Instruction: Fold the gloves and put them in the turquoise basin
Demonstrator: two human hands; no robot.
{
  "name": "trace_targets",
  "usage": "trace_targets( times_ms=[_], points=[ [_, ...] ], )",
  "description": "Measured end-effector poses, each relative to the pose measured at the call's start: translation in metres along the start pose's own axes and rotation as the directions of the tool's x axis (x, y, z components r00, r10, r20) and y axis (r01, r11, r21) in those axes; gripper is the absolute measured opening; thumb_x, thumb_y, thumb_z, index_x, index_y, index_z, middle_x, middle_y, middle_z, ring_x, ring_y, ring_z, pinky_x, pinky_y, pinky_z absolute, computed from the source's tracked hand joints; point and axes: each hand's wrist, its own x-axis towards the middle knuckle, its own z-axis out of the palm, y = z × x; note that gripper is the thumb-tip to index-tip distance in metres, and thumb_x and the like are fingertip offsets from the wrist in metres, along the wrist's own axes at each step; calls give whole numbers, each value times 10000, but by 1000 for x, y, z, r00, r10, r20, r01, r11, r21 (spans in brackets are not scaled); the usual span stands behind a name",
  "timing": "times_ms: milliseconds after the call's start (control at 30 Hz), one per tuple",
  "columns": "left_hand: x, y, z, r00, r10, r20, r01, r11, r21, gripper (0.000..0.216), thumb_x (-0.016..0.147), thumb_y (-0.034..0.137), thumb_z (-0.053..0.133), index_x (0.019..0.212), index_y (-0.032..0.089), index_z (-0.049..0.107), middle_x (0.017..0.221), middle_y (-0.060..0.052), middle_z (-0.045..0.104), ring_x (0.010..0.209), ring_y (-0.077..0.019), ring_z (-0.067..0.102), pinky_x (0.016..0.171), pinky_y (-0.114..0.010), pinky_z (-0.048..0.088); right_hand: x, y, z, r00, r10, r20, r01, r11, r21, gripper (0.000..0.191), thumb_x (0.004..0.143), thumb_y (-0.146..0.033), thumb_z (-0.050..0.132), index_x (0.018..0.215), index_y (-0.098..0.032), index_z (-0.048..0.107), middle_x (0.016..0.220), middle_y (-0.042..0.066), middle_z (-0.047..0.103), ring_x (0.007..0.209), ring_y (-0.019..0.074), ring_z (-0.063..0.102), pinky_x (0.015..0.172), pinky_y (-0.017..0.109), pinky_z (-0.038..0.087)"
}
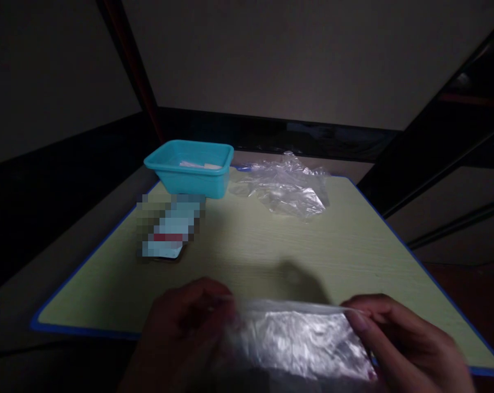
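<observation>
Between my hands, over the table's near edge, a shiny clear plastic bag is stretched by its top edge. My left hand pinches the bag's left corner and looks slightly blurred. At the right corner, my right hand grips the edge between thumb and fingers. The lower part of the bag runs out of view at the bottom, and what is inside, if anything, cannot be made out.
A turquoise plastic basket with a few pale items stands at the table's back left. Before it lies a phone, its screen blurred out. Crumpled clear plastic lies at the back. The pale table has a blue edge, with walls around it.
</observation>
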Motion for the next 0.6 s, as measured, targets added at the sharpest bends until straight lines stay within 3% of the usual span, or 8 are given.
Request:
trace_targets(
  times_ms=[100, 200, 433, 600],
  points=[
    [16, -6, 11, 978, -195, 69, 203, 965, -163, 178, 713, 355, 619, 667, 185, 590, 567, 9, 637, 415, -116, 546, 353, -176, 402, 11, 11, 16, 989, 138, 52, -144, 978, 152, 234, 810, -355, 550, 652, -195, 617, 438, -25, 546, 326, 103, 503, 298, 176, 406],
    [28, -18, 16, 965, -224, 136, 247, 951, -187, 180, 692, 338, 609, 641, 174, 554, 560, 19, 606, 441, -112, 526, 403, -194, 416, 16, 21, 30, 975, 214, 65, -223, 958, 181, 254, 791, -377, 547, 646, -176, 598, 456, -27, 522, 337, 92, 482, 296, 174, 381],
    [44, -18, 16, 985, -151, 78, 157, 985, -68, 174, 662, 322, 571, 607, 161, 539, 529, 32, 532, 483, -109, 468, 445, -189, 344, 25, 33, 36, 986, 141, 92, -143, 990, 7, 258, 811, -342, 477, 644, -170, 572, 506, 3, 557, 430, 112, 508, 391, 217, 396],
    [54, -13, 17, 998, -42, 50, 37, 994, 102, 155, 673, 298, 552, 598, 164, 572, 567, 11, 568, 565, -147, 520, 537, -234, 393, 31, 39, 37, 996, 65, 57, -57, 989, -135, 236, 826, -325, 458, 701, -174, 590, 598, 34, 607, 522, 146, 554, 480, 267, 423]
  ],
)
